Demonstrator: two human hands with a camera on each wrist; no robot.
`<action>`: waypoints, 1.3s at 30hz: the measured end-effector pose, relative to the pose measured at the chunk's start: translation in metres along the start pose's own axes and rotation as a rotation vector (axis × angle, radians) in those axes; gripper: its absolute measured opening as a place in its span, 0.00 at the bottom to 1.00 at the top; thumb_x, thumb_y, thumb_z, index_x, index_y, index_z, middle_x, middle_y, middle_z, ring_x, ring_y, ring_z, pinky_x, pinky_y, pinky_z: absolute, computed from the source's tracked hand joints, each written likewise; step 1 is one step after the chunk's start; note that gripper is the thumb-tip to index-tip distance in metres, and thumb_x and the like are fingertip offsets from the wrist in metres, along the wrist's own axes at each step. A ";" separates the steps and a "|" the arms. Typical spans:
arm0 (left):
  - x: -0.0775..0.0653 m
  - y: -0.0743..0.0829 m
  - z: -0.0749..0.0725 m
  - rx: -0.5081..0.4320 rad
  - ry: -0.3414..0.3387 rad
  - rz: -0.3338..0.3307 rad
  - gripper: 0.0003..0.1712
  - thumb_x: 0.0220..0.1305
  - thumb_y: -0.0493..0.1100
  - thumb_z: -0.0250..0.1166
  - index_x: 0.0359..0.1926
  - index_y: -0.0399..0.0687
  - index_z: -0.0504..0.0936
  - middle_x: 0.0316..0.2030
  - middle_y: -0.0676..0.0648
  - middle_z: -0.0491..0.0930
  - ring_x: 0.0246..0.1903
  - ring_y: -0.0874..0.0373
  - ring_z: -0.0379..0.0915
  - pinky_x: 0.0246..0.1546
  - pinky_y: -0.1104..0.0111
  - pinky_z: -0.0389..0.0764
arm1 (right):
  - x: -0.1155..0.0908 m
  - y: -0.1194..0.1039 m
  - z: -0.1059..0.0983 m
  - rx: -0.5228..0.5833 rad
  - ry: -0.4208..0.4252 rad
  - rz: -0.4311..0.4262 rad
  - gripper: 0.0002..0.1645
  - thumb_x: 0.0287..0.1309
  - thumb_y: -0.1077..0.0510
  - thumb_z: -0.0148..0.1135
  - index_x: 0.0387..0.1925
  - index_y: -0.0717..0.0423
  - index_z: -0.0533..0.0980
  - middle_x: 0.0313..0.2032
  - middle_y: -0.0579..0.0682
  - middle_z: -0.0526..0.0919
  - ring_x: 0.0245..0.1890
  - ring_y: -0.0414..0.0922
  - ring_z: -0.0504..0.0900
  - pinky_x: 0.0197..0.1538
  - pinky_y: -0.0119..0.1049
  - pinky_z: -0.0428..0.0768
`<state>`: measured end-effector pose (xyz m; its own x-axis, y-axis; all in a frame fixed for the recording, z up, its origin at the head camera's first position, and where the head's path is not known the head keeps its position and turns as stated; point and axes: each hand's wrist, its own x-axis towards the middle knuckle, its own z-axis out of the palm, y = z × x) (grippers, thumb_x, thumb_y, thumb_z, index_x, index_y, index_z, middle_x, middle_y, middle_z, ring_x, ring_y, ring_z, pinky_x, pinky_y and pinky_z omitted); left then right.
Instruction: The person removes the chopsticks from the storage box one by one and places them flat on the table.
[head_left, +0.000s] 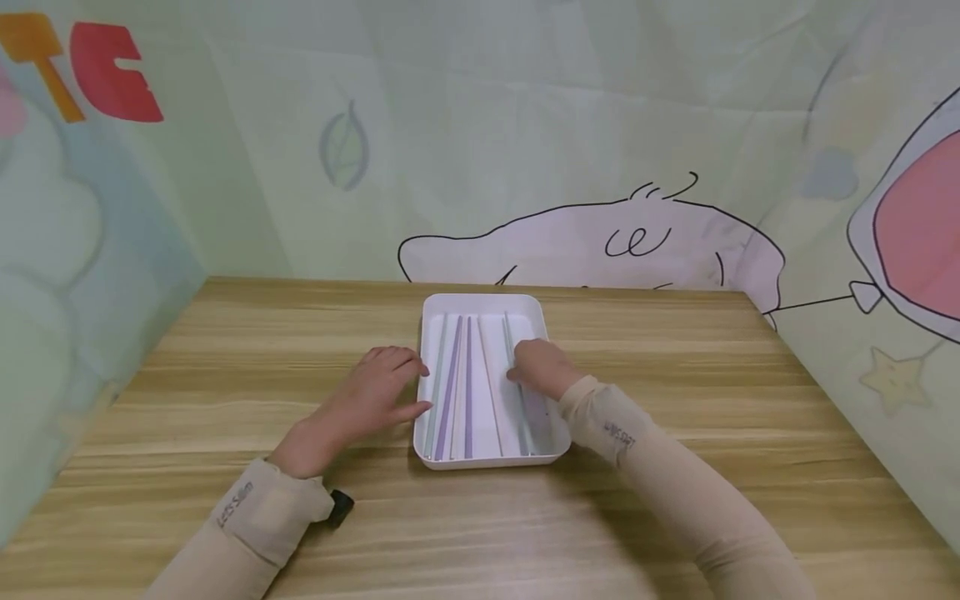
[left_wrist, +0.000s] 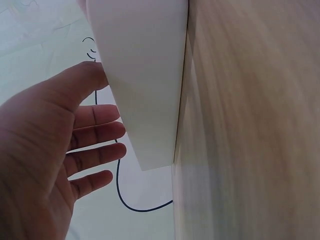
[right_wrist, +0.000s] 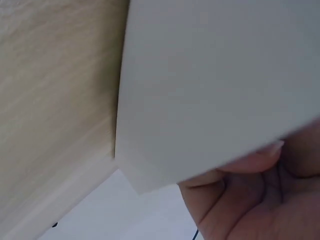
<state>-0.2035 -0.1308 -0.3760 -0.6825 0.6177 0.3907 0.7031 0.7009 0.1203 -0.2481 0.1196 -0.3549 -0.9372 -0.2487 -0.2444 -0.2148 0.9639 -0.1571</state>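
Observation:
A white rectangular tray (head_left: 480,463) holds several long thin sticks in pale green, purple and pink, lying lengthwise and fanned out. My left hand (head_left: 375,387) is at the tray's left side, thumb and fingers spread apart, with fingertips right at the rim. In the left wrist view its fingers (left_wrist: 100,135) look loose beside the tray's outer wall. Over the right rim reaches my right hand (head_left: 543,367), its fingers bent down into the tray at a pale green stick (head_left: 508,333). The wall hides its fingertips in the right wrist view, and I cannot tell whether they pinch the stick.
The tray stands on a wood-grain table (head_left: 262,333), toward its back edge. A printed cloth backdrop (head_left: 487,150) with cartoon drawings rises behind the table and along both sides. A black band (head_left: 340,508) shows at the left sleeve's cuff.

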 end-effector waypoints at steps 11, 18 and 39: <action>-0.002 -0.003 0.002 -0.016 -0.015 -0.018 0.21 0.52 0.49 0.73 0.39 0.39 0.80 0.43 0.42 0.81 0.49 0.45 0.75 0.57 0.51 0.72 | -0.007 0.013 -0.016 -0.003 0.025 -0.037 0.15 0.63 0.55 0.59 0.22 0.59 0.73 0.20 0.47 0.72 0.23 0.42 0.70 0.26 0.30 0.66; -0.004 -0.003 0.004 -0.039 -0.021 -0.043 0.19 0.52 0.49 0.73 0.38 0.40 0.79 0.43 0.42 0.81 0.49 0.45 0.75 0.57 0.51 0.71 | -0.014 0.021 -0.025 0.020 0.031 -0.020 0.12 0.62 0.56 0.59 0.29 0.62 0.77 0.23 0.49 0.75 0.24 0.42 0.70 0.26 0.29 0.66; 0.000 -0.003 0.003 -0.046 -0.013 -0.025 0.19 0.52 0.49 0.73 0.37 0.41 0.79 0.41 0.43 0.81 0.47 0.46 0.75 0.53 0.52 0.73 | -0.021 0.061 -0.025 0.040 0.069 -0.005 0.21 0.59 0.58 0.58 0.12 0.51 0.63 0.14 0.43 0.64 0.18 0.40 0.63 0.23 0.29 0.62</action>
<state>-0.2065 -0.1321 -0.3786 -0.7023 0.6050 0.3751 0.6941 0.6990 0.1722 -0.2481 0.1860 -0.3357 -0.9530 -0.2455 -0.1775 -0.2100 0.9576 -0.1970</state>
